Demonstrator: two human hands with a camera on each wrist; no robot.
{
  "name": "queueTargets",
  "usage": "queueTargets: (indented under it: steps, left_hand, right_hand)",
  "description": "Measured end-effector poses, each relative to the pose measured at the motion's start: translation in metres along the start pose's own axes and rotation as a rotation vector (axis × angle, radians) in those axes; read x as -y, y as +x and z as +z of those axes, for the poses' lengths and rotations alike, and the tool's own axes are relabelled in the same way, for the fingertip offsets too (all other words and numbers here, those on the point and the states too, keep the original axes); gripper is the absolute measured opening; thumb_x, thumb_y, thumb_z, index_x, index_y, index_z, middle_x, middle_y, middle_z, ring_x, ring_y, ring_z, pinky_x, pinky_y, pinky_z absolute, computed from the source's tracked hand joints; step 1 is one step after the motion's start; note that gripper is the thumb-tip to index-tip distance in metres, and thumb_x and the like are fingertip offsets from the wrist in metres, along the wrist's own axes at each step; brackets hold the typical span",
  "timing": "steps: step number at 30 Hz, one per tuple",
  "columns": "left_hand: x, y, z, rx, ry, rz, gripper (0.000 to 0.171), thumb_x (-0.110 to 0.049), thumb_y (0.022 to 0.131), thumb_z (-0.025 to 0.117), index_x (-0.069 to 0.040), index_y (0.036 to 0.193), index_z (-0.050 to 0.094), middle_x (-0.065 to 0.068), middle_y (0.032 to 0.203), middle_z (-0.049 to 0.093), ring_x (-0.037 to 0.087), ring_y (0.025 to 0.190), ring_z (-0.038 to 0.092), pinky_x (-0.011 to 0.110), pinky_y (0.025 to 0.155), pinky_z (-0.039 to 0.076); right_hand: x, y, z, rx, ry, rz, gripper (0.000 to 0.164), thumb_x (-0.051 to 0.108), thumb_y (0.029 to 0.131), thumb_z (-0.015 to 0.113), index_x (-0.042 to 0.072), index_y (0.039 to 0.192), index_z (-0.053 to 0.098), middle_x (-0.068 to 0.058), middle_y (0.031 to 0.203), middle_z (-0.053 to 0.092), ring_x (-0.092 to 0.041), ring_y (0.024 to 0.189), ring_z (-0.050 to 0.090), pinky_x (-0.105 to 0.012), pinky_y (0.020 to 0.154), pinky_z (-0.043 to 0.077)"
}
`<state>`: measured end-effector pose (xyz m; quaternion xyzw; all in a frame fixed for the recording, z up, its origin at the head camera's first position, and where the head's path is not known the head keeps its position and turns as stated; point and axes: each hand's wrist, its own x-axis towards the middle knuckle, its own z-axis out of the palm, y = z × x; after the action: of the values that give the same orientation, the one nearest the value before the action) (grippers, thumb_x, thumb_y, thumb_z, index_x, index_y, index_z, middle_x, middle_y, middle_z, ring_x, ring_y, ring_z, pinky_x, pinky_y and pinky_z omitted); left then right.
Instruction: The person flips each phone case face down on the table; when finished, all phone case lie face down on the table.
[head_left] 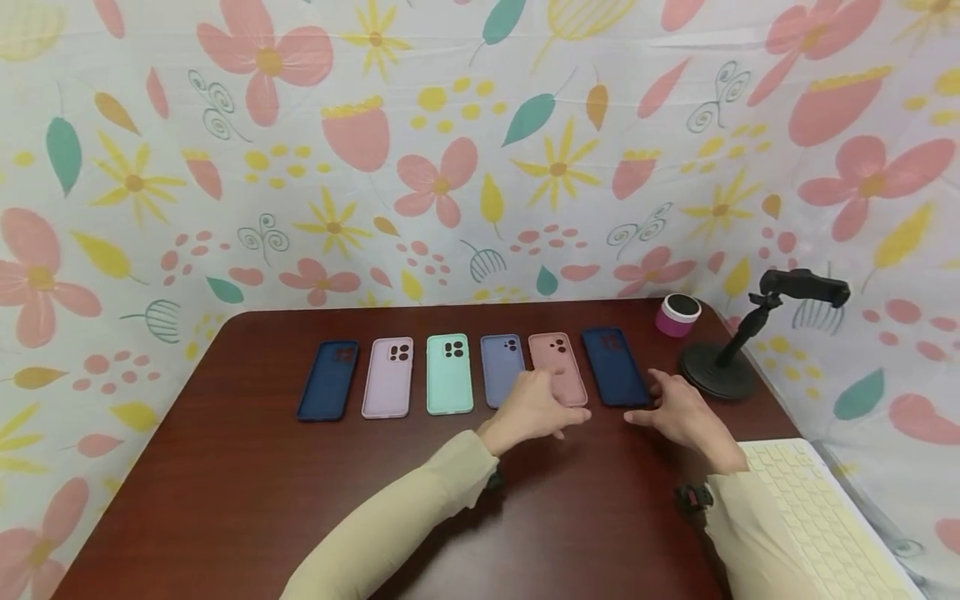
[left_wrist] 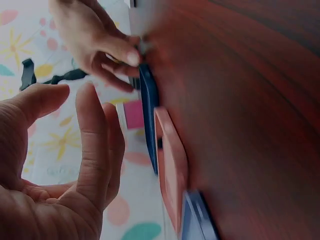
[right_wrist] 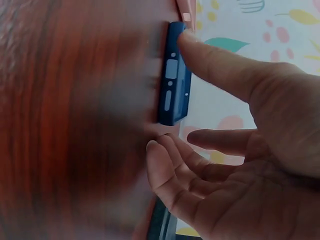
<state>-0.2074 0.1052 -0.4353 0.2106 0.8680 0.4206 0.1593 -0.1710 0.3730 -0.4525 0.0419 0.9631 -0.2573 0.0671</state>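
Note:
Several phone cases lie in a row on the dark wooden table. My right hand [head_left: 686, 412] is at the near right corner of the right-hand dark blue case [head_left: 615, 367], thumb and fingers apart. In the right wrist view, the thumb tip is right at one end of the dark blue case [right_wrist: 175, 75], while the other fingers bend loosely beside its far end. My left hand [head_left: 531, 408] hovers over the lower part of the pink case [head_left: 551, 352], fingers loosely bent with nothing between them. Left of the pink case lies a periwinkle case [head_left: 501, 362].
Further left lie a mint case [head_left: 450, 383], a lilac case [head_left: 387, 387] and another dark blue case [head_left: 327, 387]. A pink jar [head_left: 675, 321] and a black stand [head_left: 720, 375] are at the back right. A white keyboard [head_left: 821, 508] occupies the right front.

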Motion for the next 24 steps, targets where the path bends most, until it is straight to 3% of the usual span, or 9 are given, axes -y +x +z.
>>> queueTargets:
  steps: [3,9,11,13,16,20,24]
  left_hand:
    - [-0.012,0.012,0.013,0.028,0.022,0.001,0.086,-0.031,0.093,0.088,-0.002,0.163,0.048,-0.002,0.054,0.070,0.018,0.061,0.080,0.032,0.114,0.057]
    - [-0.024,0.037,0.037,0.067,-0.019,-0.065,0.083,-0.021,0.092,0.088,0.003,0.160,0.047,0.004,0.063,0.074,0.017,0.057,0.078,0.023,0.091,0.064]
    - [-0.026,0.043,0.043,0.071,-0.028,-0.076,0.070,-0.019,0.092,0.088,0.005,0.149,0.056,0.005,0.064,0.074,0.016,0.054,0.077,0.023,0.080,0.064]
    - [-0.019,0.058,0.057,0.057,0.025,-0.053,0.048,-0.020,0.092,0.087,0.003,0.130,0.068,0.003,0.061,0.073,0.014,0.050,0.074,0.022,0.066,0.061]
    - [-0.022,0.065,0.065,0.046,0.089,-0.056,0.024,-0.021,0.092,0.087,-0.003,0.101,0.075,0.001,0.055,0.071,0.010,0.045,0.070,0.021,0.054,0.056]
    - [-0.024,0.075,0.076,0.034,0.159,-0.096,0.026,-0.027,0.090,0.091,-0.006,0.088,0.076,-0.001,0.050,0.068,0.009,0.042,0.069,0.020,0.051,0.055]
    - [-0.003,0.106,0.101,0.032,0.224,-0.109,0.030,-0.034,0.087,0.094,-0.011,0.083,0.075,-0.006,0.047,0.066,0.006,0.038,0.065,0.020,0.048,0.053]
  right_hand:
    - [-0.003,0.002,0.000,-0.005,0.005,0.002,0.096,0.028,0.092,0.087,-0.020,0.157,0.035,-0.042,0.137,0.061,-0.054,0.123,0.063,-0.067,0.107,0.053]
    - [-0.008,0.005,0.001,0.003,0.018,0.028,0.093,0.026,0.093,0.086,-0.018,0.158,0.035,-0.040,0.135,0.060,-0.052,0.123,0.062,-0.066,0.107,0.053]
    - [-0.007,0.006,0.001,0.007,0.019,0.032,0.093,0.026,0.093,0.087,-0.018,0.158,0.036,-0.041,0.135,0.060,-0.052,0.124,0.061,-0.066,0.108,0.053]
    - [-0.007,0.007,0.001,0.011,0.019,0.037,0.093,0.025,0.093,0.087,-0.018,0.158,0.036,-0.041,0.136,0.059,-0.053,0.125,0.060,-0.066,0.108,0.053]
    - [-0.007,0.008,0.001,0.010,0.020,0.033,0.091,0.025,0.093,0.087,-0.018,0.157,0.037,-0.042,0.136,0.059,-0.053,0.127,0.059,-0.067,0.109,0.052]
    - [-0.008,0.008,0.002,0.008,0.017,0.026,0.089,0.025,0.093,0.087,-0.018,0.155,0.040,-0.041,0.135,0.059,-0.052,0.127,0.058,-0.066,0.109,0.052]
    - [-0.008,0.010,0.003,0.001,0.000,0.011,0.086,0.026,0.092,0.087,-0.018,0.152,0.044,-0.040,0.132,0.061,-0.051,0.126,0.058,-0.065,0.109,0.052]
